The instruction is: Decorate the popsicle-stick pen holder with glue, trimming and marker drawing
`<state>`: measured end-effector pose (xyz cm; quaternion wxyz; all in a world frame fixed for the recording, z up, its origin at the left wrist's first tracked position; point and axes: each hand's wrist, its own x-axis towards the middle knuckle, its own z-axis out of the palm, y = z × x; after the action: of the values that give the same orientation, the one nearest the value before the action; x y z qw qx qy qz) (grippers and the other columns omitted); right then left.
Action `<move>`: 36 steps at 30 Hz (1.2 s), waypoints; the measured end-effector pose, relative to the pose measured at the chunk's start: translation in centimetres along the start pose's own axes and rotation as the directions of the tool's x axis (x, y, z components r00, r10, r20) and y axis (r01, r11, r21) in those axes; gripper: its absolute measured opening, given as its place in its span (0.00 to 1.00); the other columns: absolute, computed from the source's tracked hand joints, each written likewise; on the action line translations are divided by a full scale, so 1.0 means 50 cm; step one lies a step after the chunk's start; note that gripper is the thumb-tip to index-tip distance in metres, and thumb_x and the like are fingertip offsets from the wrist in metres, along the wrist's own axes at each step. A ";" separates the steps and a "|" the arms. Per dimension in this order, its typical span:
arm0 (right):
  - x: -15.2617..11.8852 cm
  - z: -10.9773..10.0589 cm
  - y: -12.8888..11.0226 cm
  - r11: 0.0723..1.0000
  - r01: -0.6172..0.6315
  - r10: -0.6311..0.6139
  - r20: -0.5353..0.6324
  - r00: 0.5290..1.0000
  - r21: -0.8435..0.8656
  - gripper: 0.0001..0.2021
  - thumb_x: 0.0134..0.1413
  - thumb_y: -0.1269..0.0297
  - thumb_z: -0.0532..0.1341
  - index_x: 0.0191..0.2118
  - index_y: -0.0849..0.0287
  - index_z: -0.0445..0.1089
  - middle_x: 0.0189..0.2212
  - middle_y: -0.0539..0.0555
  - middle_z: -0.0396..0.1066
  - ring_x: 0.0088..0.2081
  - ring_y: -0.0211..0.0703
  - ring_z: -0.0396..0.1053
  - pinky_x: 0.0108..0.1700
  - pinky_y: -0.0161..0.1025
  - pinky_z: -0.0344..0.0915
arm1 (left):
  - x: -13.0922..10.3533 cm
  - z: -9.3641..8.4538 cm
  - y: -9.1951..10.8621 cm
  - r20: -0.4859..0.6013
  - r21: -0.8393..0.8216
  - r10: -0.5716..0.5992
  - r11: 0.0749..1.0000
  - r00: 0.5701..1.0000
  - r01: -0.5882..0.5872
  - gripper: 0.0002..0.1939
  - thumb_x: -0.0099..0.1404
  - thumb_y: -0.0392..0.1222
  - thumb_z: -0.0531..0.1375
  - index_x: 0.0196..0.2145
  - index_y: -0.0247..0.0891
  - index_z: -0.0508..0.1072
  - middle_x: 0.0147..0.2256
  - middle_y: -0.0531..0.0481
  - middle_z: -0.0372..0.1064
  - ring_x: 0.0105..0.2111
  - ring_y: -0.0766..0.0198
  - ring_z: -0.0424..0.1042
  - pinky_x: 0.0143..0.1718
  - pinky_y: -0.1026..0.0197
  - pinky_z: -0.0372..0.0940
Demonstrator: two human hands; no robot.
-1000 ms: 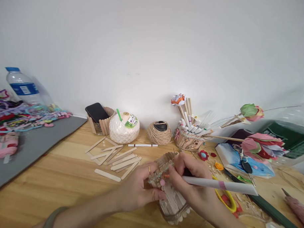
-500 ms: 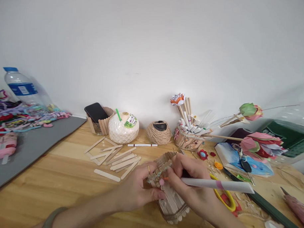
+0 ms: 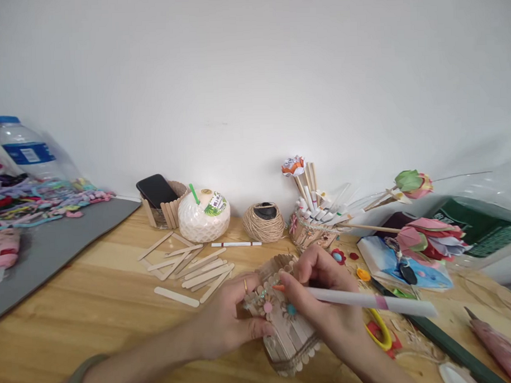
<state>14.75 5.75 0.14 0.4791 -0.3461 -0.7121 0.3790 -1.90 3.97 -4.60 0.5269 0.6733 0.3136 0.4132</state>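
Nearest, the L hand (image 3: 230, 321) pinches the stick box (image 3: 288, 341) by its beads (image 3: 262, 295), thumb on the flat side, box tipped above the wood table (image 3: 117, 313). The R hand (image 3: 326, 289) pinches a white pen (image 3: 364, 299) low down, w/ its orange tip (image 3: 278, 288) near the beads & a flower's pink middle (image 3: 267, 307). Can't tell if the tip touches.

To do this bit well, I'd say: grip the box firm, rest the R hand's side on it so it can't wobble, & make tiny, soft dabs. Mind the blue middle (image 3: 291, 310), 'cause it's right by the R hand & might get rubbed.

Further back, the green bag (image 3: 461, 223) has rows of pale print, too small to read. The coconut (image 3: 202, 222) has a sticker (image 3: 216, 204) w/ green leaves & Chinese writing, also too tiny. Way off L, the bottle (image 3: 21, 134) has a blue label (image 3: 11, 152); no brand I can make out.
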 end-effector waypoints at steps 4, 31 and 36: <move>-0.004 -0.005 0.005 0.993 0.056 -0.052 0.042 0.998 -0.101 0.13 0.50 0.69 0.58 0.21 0.55 0.52 0.16 0.43 0.53 0.18 0.32 0.50 0.19 0.30 0.49 | 0.001 0.001 -0.004 -0.009 -0.065 0.002 0.998 1.000 -0.002 0.22 0.56 0.55 0.62 0.42 0.37 0.70 0.43 0.46 0.67 0.45 0.55 0.65 0.49 0.56 0.58; -0.005 -0.009 0.009 0.951 0.162 -0.130 0.134 0.982 -0.262 0.15 0.52 0.73 0.55 0.21 0.55 0.48 0.16 0.42 0.50 0.18 0.31 0.49 0.20 0.30 0.48 | 0.004 0.002 -0.013 -0.007 -0.160 -0.037 0.986 0.999 0.035 0.20 0.55 0.53 0.64 0.37 0.36 0.68 0.37 0.48 0.67 0.38 0.60 0.65 0.39 0.61 0.61; -0.006 -0.010 0.012 0.962 0.145 -0.117 0.130 0.984 -0.232 0.15 0.52 0.72 0.55 0.21 0.55 0.48 0.16 0.42 0.50 0.19 0.32 0.49 0.20 0.31 0.48 | 0.001 0.000 -0.016 0.001 -0.176 -0.060 0.983 0.998 0.059 0.20 0.55 0.51 0.64 0.41 0.37 0.68 0.36 0.51 0.65 0.35 0.62 0.64 0.38 0.62 0.60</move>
<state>15.37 5.89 -0.37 0.4157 -0.3310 -0.8007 0.2766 -1.85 4.22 -5.37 0.5956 0.6137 0.2971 0.4247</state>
